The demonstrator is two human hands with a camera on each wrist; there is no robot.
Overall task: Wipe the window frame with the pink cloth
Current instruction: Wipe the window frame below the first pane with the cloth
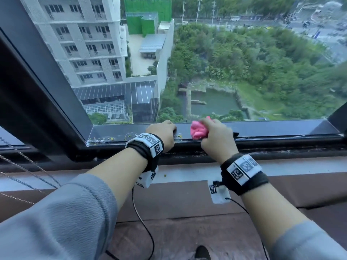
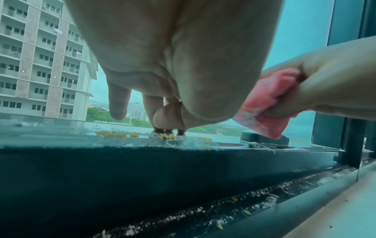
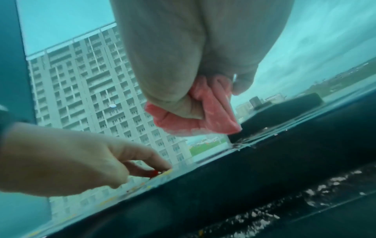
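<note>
The dark window frame's (image 1: pixel 262 129) bottom ledge runs across the head view below the glass. My right hand (image 1: pixel 208 128) grips the bunched pink cloth (image 1: pixel 198 131) just above the ledge at its middle. From the right wrist, the cloth (image 3: pixel 213 119) bulges out under the curled fingers (image 3: pixel 189 109), beside a black block (image 3: pixel 305 99) on the frame (image 3: pixel 264 161). My left hand (image 1: pixel 173 129) is just left of the cloth, its fingertips (image 2: pixel 158 116) down on the ledge (image 2: pixel 122 169) among yellow crumbs (image 2: pixel 118 134). Nothing shows between those fingers.
More yellow crumbs (image 1: pixel 112 138) lie along the ledge's left part. The lower track (image 2: pixel 223 207) holds white grit. A bead chain (image 1: pixel 28 162) hangs at the left. A pale sill (image 1: pixel 187 173) and a brown surface lie beneath my arms, with thin cables trailing down.
</note>
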